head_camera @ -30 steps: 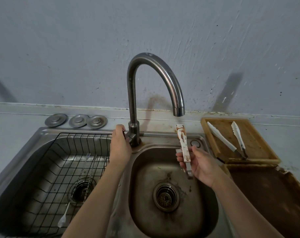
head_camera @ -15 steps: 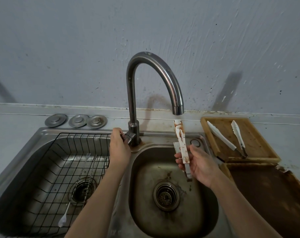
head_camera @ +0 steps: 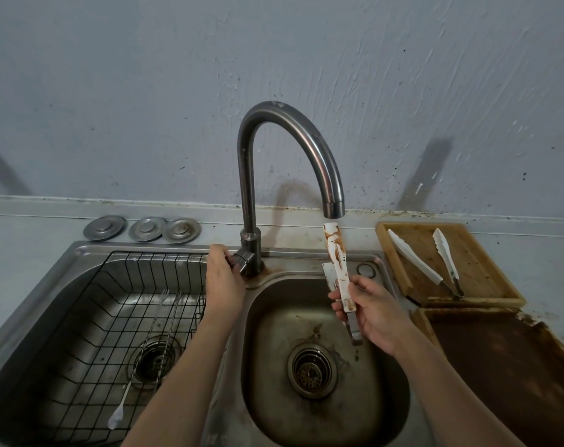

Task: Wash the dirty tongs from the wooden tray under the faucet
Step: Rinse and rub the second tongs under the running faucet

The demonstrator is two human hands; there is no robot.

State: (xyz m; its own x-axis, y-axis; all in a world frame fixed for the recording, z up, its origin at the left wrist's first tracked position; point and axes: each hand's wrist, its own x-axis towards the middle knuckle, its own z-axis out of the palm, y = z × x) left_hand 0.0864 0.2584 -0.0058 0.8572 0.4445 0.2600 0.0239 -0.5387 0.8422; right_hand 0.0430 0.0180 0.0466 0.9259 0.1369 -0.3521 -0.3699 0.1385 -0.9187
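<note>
My right hand [head_camera: 372, 316] grips white tongs [head_camera: 337, 262] smeared with brown stains, held upright over the right sink basin [head_camera: 383, 398]. Their tip sits just under the spout of the curved steel faucet [head_camera: 293, 137]. No water is visible. My left hand [head_camera: 224, 279] is closed on the faucet handle [head_camera: 242, 262] at the base. A wooden tray [head_camera: 487, 285] on the right counter holds a second pair of white tongs [head_camera: 416, 261], spread open.
The left basin holds a black wire rack [head_camera: 90, 317] with thin metal utensils and a white spoon [head_camera: 116, 419]. Three round metal drain lids [head_camera: 143, 228] sit behind it. A stained brown board [head_camera: 512, 375] lies on the right counter in front of the tray.
My right hand has lifted the dirty tongs up and slightly right until the tip is just below the spout. My left hand stays on the faucet handle.
</note>
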